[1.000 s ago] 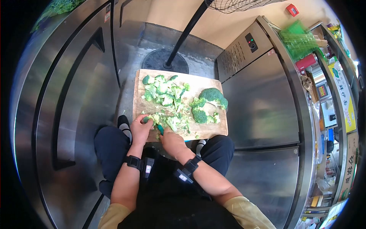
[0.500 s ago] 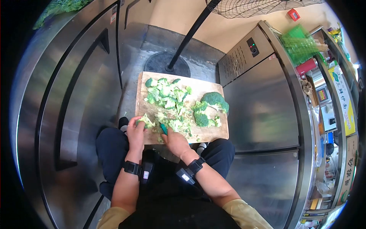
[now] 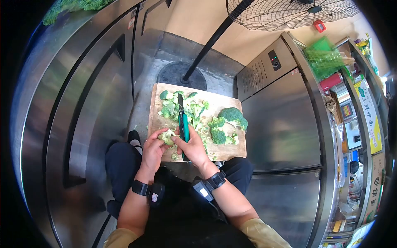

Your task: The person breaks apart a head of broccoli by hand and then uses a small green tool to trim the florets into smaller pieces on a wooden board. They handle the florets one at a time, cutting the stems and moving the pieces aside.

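A pale green broccoli piece (image 3: 167, 136) is pinched in the fingers of my left hand (image 3: 152, 152), over the near left part of the wooden cutting board (image 3: 229, 153). My right hand (image 3: 194, 149) grips a knife (image 3: 185, 127) with a teal handle and a dark blade. The blade points away from me, above the cut florets (image 3: 167, 109). My right thumb reaches the broccoli piece too. On the board's right side lie a large broccoli head (image 3: 230, 115) and a smaller chunk (image 3: 218, 135). Small crumbs are scattered near my hands.
Steel cabinets stand on the left (image 3: 95, 111) and the right (image 3: 285, 124). Beyond the board is a fan's round base (image 3: 169, 74) with its pole (image 3: 215, 39). Packed shelves (image 3: 351, 120) line the far right. More broccoli (image 3: 62, 8) shows at the top left.
The knife has swung up from low over the board to point away from me. My right hand has moved next to my left, which has shifted slightly right with the broccoli piece.
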